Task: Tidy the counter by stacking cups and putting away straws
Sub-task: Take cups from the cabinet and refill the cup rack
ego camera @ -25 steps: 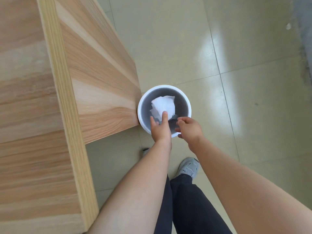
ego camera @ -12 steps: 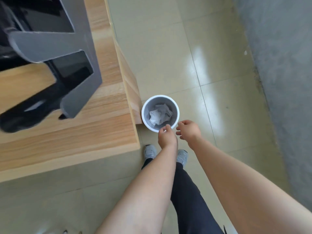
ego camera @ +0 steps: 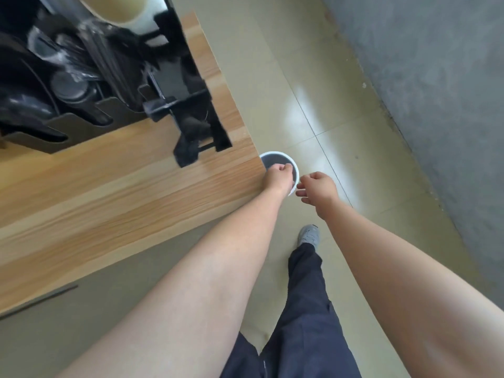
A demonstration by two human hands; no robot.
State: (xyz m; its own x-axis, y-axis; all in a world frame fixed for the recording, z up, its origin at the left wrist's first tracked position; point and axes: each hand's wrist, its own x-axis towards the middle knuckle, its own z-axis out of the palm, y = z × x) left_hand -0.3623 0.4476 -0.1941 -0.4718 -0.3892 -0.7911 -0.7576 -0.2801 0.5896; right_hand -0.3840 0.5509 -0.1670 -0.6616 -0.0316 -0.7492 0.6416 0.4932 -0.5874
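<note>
A small white waste bin with a dark inside stands on the floor against the corner of the wooden counter. My left hand hovers over the bin's opening with its fingers curled shut, and nothing shows in it. Just right of the bin's rim, my right hand hangs loosely open and empty. On the counter stands a black organizer holding a stack of pale cups at the top and plastic-wrapped dark straws. The bin's contents are hidden by my left hand.
A grey concrete wall runs along the right side. Pale floor tiles lie between wall and counter. My grey shoe and dark trouser leg are below the hands. A thin dark strip lies under the counter's near edge.
The view has pulled up and back from the bin, bringing the organizer into sight. Both hands have risen with it. The white paper in the bin is now covered by my left hand.
</note>
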